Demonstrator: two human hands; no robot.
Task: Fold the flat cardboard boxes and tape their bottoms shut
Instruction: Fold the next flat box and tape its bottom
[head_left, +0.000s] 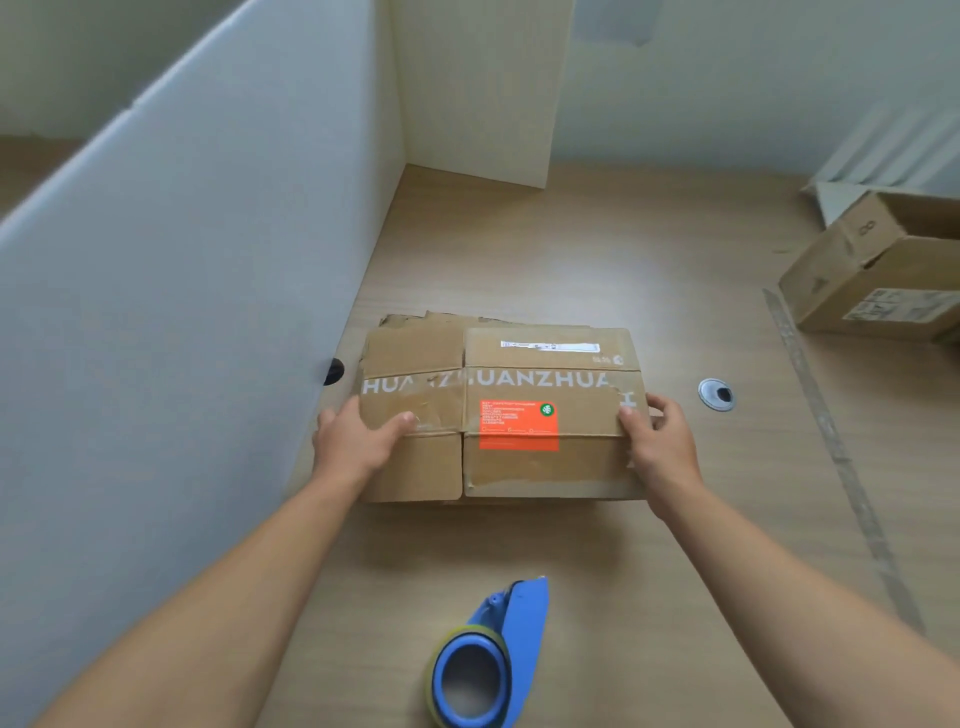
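Note:
A flat brown cardboard box (540, 467) with white lettering and an orange label lies on the wooden table (597, 249), on top of more flat cardboard. My left hand (358, 439) holds its left edge, thumb on top. At the right edge my right hand (657, 434) grips the box, thumb on top and fingers curled round the side. A blue tape dispenser (493, 660) with a roll of tape lies near the front edge, apart from both hands.
A white partition (182, 260) runs along the left, with a beige panel (483, 88) at the back. A folded cardboard box (878, 270) stands at the far right. A round cable hole (717, 395) sits right of the flat box.

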